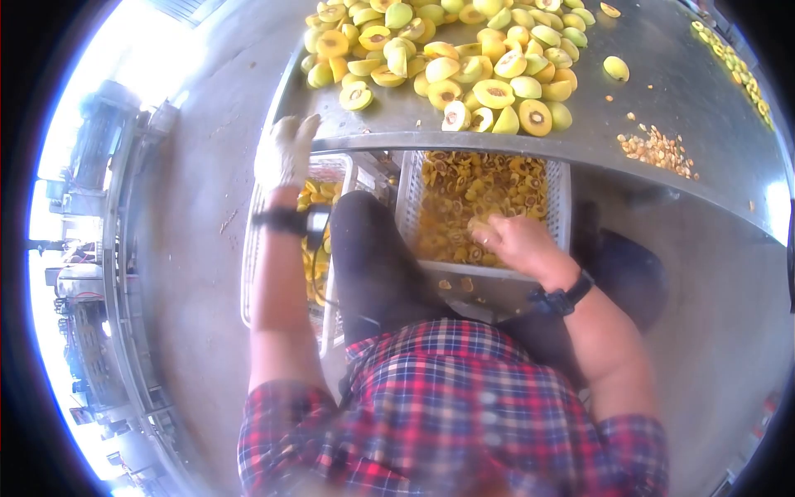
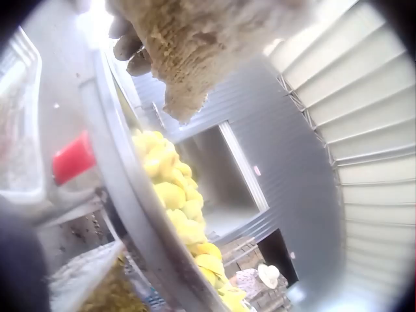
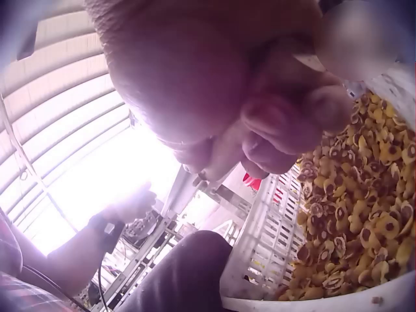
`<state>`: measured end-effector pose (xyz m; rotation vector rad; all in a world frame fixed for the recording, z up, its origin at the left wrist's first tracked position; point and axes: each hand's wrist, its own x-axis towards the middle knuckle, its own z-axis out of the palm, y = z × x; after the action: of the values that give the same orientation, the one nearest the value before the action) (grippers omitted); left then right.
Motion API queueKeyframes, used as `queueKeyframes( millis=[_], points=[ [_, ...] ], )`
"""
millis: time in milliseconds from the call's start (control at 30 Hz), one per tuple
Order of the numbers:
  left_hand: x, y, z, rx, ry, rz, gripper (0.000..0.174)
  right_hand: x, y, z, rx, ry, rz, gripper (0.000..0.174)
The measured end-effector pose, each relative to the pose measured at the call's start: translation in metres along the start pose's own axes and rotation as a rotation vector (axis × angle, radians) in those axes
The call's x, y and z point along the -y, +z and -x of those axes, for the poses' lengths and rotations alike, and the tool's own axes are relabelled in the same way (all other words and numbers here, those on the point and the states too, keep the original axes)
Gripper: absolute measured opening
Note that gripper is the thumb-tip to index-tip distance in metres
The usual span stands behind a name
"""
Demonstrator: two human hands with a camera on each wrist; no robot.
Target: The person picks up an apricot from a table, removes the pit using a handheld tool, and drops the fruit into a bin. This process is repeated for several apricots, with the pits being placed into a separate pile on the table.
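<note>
My left hand (image 1: 287, 153), in a soiled pale glove, hovers at the left end of the metal table (image 1: 364, 139), with nothing seen in its fingers. In the left wrist view the glove (image 2: 201, 52) fills the top of the picture. My bare right hand (image 1: 522, 244) is over a white crate (image 1: 566, 207) of pitted-looking yellow fruit halves (image 3: 351, 221). Its fingers (image 3: 270, 123) are curled, and a yellowish fruit piece (image 1: 479, 225) shows at the fingertips. Part of that piece is hidden by the hand.
A heap of halved yellow-green fruit (image 1: 464, 62) covers the table's far part. Small loose pits or kernels (image 1: 658, 151) lie to the right, near a lone half (image 1: 615, 68). A second white crate (image 1: 248, 273) with yellow pieces stands left of my leg.
</note>
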<state>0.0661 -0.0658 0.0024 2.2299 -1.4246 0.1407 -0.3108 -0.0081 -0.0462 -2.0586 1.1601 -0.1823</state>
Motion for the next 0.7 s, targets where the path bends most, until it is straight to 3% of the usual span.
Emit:
queueKeyframes(
  millis=[133,200,300,367,467,500,567,600,667,700],
  points=[
    [-0.060,0.019,-0.025,0.100,0.012,-0.116,0.055,0.007,-0.006,-0.002,0.006,0.029,-0.012,0.051],
    [-0.067,0.042,-0.047,0.448,-0.088,-0.177,0.061,0.003,-0.006,-0.003,0.037,0.003,-0.024,0.048],
    [-0.074,0.059,-0.041,0.308,-0.037,0.009,0.063,0.003,-0.004,-0.003,0.027,-0.030,-0.015,0.048],
    [-0.083,0.054,-0.037,0.350,-0.017,0.069,0.064,-0.001,0.000,-0.004,-0.003,-0.049,-0.022,0.047],
    [-0.100,0.037,-0.011,0.330,0.023,0.832,0.050,0.001,-0.002,-0.002,-0.091,-0.085,-0.053,0.045],
    [-0.102,0.032,-0.005,0.332,0.025,0.830,0.050,0.002,-0.003,-0.002,-0.146,-0.107,-0.082,0.043],
    [-0.105,0.024,0.007,0.516,-0.159,1.473,0.043,0.002,-0.004,-0.003,-0.204,-0.137,-0.082,0.041],
    [-0.117,0.013,0.023,0.516,-0.161,1.474,0.043,0.002,-0.005,-0.004,-0.262,-0.168,-0.077,0.039],
    [-0.150,-0.009,0.058,0.578,-0.555,2.099,0.049,0.003,-0.006,-0.003,-0.315,-0.203,-0.109,0.038],
    [-0.150,-0.004,0.065,0.579,-0.563,2.101,0.049,0.004,-0.007,-0.004,-0.374,-0.242,-0.140,0.037]
  ],
)
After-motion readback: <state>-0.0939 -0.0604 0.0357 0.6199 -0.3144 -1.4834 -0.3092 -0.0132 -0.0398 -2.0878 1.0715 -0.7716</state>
